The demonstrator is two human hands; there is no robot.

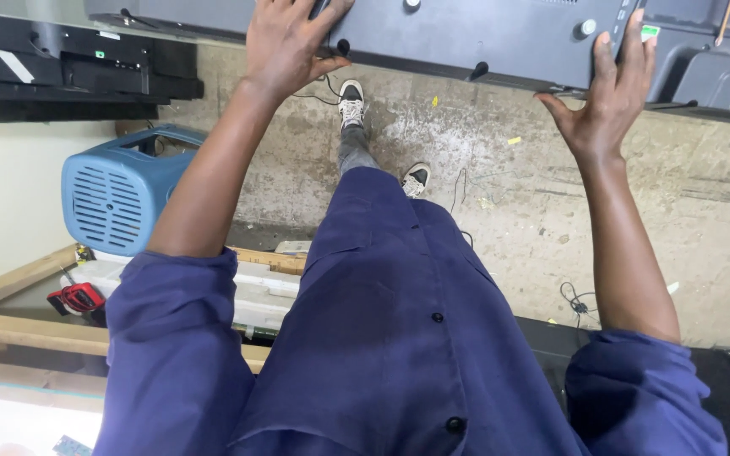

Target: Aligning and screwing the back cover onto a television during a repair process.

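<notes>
A large dark flat panel (483, 34), the back of a screen with knobs and screw points, spans the top of the view. My left hand (291, 46) grips its lower edge near the left, fingers curled over the back. My right hand (608, 93) holds the same edge farther right, with the fingers stretched up the back and the thumb spread under the rim. Both arms reach forward in rolled-up dark blue sleeves. My blue coat and my two sneakered feet (351, 103) show below the panel.
A blue plastic slatted box (116, 194) stands on the left. Below it a wooden frame (27, 331) holds a red tool (78, 297) and white parts. More dark panels lean at top left (61, 72) and top right (720, 80). Loose cable (580, 300) lies on the concrete floor.
</notes>
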